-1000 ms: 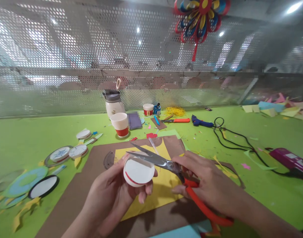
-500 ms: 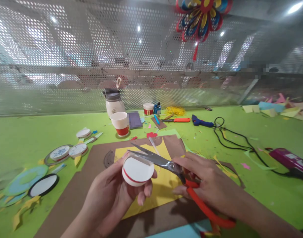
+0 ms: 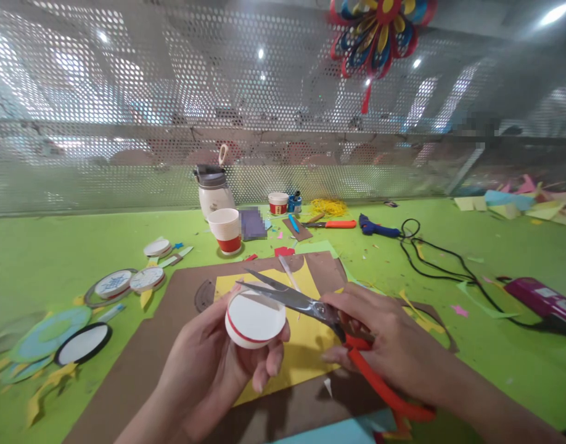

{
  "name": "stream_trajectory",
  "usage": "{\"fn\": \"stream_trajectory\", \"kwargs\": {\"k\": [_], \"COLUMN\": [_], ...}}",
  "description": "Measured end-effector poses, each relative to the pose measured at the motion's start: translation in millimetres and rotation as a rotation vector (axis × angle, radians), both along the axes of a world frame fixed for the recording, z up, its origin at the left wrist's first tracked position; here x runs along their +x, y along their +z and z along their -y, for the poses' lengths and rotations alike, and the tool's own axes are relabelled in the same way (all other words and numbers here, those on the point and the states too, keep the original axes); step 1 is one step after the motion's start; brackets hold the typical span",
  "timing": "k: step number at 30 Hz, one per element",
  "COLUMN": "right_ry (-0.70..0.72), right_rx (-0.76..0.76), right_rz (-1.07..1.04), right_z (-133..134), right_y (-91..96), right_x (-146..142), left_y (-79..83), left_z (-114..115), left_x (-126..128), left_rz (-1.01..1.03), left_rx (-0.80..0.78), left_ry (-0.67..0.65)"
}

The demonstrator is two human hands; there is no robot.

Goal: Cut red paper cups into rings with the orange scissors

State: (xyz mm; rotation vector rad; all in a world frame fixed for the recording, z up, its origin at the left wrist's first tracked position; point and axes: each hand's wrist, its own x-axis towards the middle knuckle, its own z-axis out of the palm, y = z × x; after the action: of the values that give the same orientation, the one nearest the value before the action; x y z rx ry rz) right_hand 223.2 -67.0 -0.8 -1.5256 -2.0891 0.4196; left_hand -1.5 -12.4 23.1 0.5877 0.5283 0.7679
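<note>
My left hand [image 3: 209, 364] is closed around the cut-off bottom of a paper cup [image 3: 256, 317], white with a thin red stripe, its round white face turned up. In my right hand [image 3: 380, 327] are scissors [image 3: 306, 303] with red handles, my fingers around the grips. Their blades are slightly apart and lie over the far edge of the cup bottom. Beneath both hands, a yellow paper sheet [image 3: 306, 364] rests on brown cardboard [image 3: 139, 351]. A small white scrap [image 3: 328, 386] is on the cardboard below the scissors.
Left are round decorated pieces [image 3: 147, 279] and a black-rimmed disc [image 3: 83, 344]. Behind stand a paper cup [image 3: 225, 231] and a white jar [image 3: 214, 194]. An orange-handled knife [image 3: 341, 224], a blue glue gun [image 3: 378, 228] and a purple corded tool [image 3: 542, 302] lie right.
A small white scrap now shows on the cardboard below the scissors. The cup bottom has shifted slightly left and turned a little in my left hand.
</note>
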Motion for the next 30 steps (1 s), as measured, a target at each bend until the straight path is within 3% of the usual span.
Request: {"fn": "stream_trajectory", "kwargs": {"k": [16,30], "right_ry": [0.028,-0.062], "right_rx": [0.003,0.003], "right_rz": [-0.021,-0.113], "right_z": [1.0,-2.4], "right_y": [3.3,3.5], "right_x": [1.0,1.6], "left_y": [-0.9,-0.2], "left_z": [1.0,5.2], "left_x": [-1.6,-3.7], "left_rz": [0.038,0.037], "left_rx": [0.01,0.158], "left_ry": [-0.055,0.089]}}
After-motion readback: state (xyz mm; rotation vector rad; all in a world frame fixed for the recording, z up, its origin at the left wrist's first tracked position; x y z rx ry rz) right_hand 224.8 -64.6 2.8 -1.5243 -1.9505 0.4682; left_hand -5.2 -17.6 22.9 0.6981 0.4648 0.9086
